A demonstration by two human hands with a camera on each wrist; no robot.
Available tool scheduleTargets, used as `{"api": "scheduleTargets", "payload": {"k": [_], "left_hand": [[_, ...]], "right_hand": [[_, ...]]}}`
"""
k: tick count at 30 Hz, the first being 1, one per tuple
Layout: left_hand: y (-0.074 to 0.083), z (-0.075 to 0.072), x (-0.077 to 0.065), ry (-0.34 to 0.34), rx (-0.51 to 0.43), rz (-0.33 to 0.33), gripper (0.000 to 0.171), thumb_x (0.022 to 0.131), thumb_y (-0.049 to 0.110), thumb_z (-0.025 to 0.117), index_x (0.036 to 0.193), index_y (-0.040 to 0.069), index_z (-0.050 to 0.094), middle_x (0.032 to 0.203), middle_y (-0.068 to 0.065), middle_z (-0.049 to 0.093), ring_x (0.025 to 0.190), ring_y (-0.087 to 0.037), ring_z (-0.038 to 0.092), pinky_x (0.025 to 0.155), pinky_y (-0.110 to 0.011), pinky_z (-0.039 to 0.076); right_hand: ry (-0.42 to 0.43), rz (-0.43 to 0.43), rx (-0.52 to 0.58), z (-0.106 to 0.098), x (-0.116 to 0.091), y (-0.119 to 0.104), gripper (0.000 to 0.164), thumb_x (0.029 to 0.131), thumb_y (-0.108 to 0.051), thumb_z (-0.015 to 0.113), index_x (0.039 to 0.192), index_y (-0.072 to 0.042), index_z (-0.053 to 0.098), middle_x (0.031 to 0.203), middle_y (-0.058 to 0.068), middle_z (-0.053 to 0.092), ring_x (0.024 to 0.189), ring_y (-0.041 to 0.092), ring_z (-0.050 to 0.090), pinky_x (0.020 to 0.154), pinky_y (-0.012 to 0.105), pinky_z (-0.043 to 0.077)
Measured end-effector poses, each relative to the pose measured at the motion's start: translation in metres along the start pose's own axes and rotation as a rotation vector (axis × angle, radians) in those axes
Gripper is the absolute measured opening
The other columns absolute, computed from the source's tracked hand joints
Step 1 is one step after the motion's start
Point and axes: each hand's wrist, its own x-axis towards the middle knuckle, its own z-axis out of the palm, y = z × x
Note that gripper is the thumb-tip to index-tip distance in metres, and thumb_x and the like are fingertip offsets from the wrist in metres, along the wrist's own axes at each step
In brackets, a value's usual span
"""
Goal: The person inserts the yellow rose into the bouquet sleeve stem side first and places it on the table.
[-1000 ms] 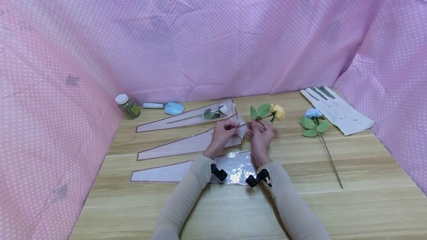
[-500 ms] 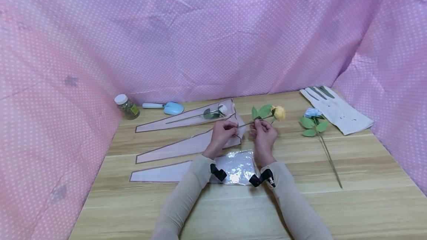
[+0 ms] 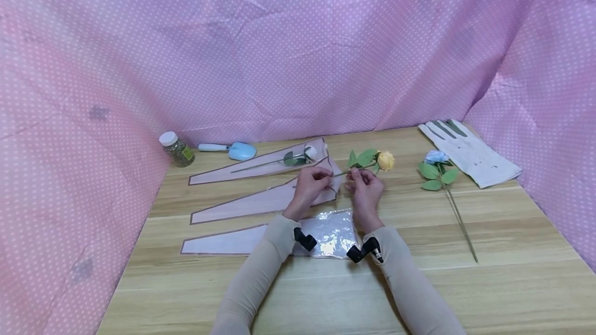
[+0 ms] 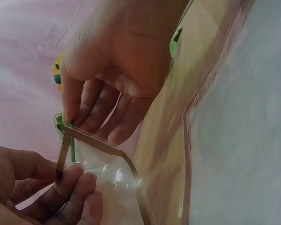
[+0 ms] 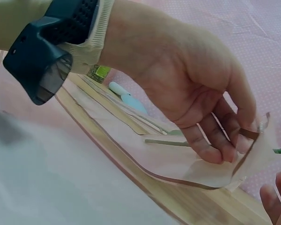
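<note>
Forearms (image 3: 253, 275) in beige knit, each with a black wrist camera (image 3: 304, 241) at the cuff, above a wood-grain table (image 3: 335, 293). Beneath them, flat and glossy, the near flower bag (image 3: 223, 245), tapered, brown-bordered, narrow end to the left. With the left hand (image 3: 308, 187), pinches the brown edge of the middle flower bag (image 3: 247, 204) at its wide mouth, thumb against forefinger, the other fingers bent in toward the clear film. With the right hand (image 3: 368, 193), pinches the green stem of the yellow rose (image 3: 368, 157) near that mouth, thumb and forefinger meeting on it, the rest curled. Lower stem inside the middle flower bag, its end showing through the film in the right wrist view; leaves and blossom out on the right, past the fingertips. Well to the right on the table, the blue rose (image 3: 450, 176), stem slanting nearer. Just beyond its bloom, a white work glove (image 3: 479, 156), gray-green on some fingers. Behind the middle flower bag, the far flower bag (image 3: 223, 173), the white rose (image 3: 311, 153) inside. Farther back, a light blue hand trowel (image 3: 242, 151), handle to the left, and beside it a white-capped clear jar (image 3: 178, 151) with a green label. Rearmost, a creased pink polka-dot fabric backdrop (image 3: 298, 66).
</note>
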Motion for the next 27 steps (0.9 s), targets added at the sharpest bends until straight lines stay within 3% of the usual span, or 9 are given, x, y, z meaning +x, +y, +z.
{"api": "scheduleTargets", "payload": {"k": [3, 9, 16, 22, 27], "left_hand": [[0.0021, 0.0021, -0.0003, -0.015, 0.03, 0.022, 0.016, 0.086, -0.005, 0.065, 0.099, -0.007, 0.074, 0.09, -0.018, 0.071, 0.07, -0.006, 0.06, 0.065, -0.02, 0.058], [0.0052, 0.0062, -0.0007, -0.032, 0.078, 0.082, 0.017, 0.084, -0.007, 0.064, 0.098, -0.008, 0.073, 0.092, -0.026, 0.072, 0.065, -0.004, 0.058, 0.062, -0.018, 0.055], [0.0044, 0.0078, 0.0, -0.035, 0.136, 0.118, 0.015, 0.084, -0.005, 0.064, 0.096, -0.007, 0.074, 0.089, -0.024, 0.073, 0.064, -0.005, 0.058, 0.062, -0.019, 0.054], [0.004, 0.0071, -0.0002, -0.024, 0.16, 0.148, 0.016, 0.083, -0.005, 0.065, 0.096, -0.006, 0.075, 0.087, -0.024, 0.073, 0.064, -0.004, 0.057, 0.06, -0.016, 0.052], [0.005, 0.0066, -0.0001, 0.023, 0.192, 0.176, 0.019, 0.082, -0.004, 0.064, 0.097, -0.004, 0.075, 0.083, -0.023, 0.072, 0.063, -0.003, 0.056, 0.057, -0.014, 0.046]], "right_hand": [[-0.008, -0.013, -0.01, 0.0004, -0.0005, 0.0016, 0.011, 0.093, -0.014, 0.07, 0.083, -0.012, 0.067, 0.079, -0.005, 0.07, 0.07, 0.008, 0.067, 0.06, 0.022, 0.058], [-0.014, -0.017, -0.065, 0.0006, -0.0019, 0.0016, 0.011, 0.093, -0.017, 0.071, 0.084, -0.01, 0.068, 0.078, -0.005, 0.067, 0.066, 0.007, 0.062, 0.057, 0.021, 0.055], [-0.017, 0.001, -0.113, 0.0008, -0.0038, 0.0014, 0.017, 0.092, -0.016, 0.072, 0.078, -0.013, 0.064, 0.076, -0.007, 0.06, 0.062, 0.005, 0.054, 0.053, 0.019, 0.05], [-0.019, -0.003, -0.098, 0.0003, -0.0016, 0.0019, 0.013, 0.09, -0.013, 0.073, 0.078, -0.012, 0.067, 0.081, -0.002, 0.063, 0.064, 0.007, 0.058, 0.053, 0.023, 0.054], [-0.026, 0.006, -0.089, -0.0001, -0.0001, 0.0026, 0.012, 0.09, -0.012, 0.074, 0.08, -0.012, 0.067, 0.077, -0.006, 0.066, 0.067, 0.006, 0.062, 0.055, 0.023, 0.056]]}}
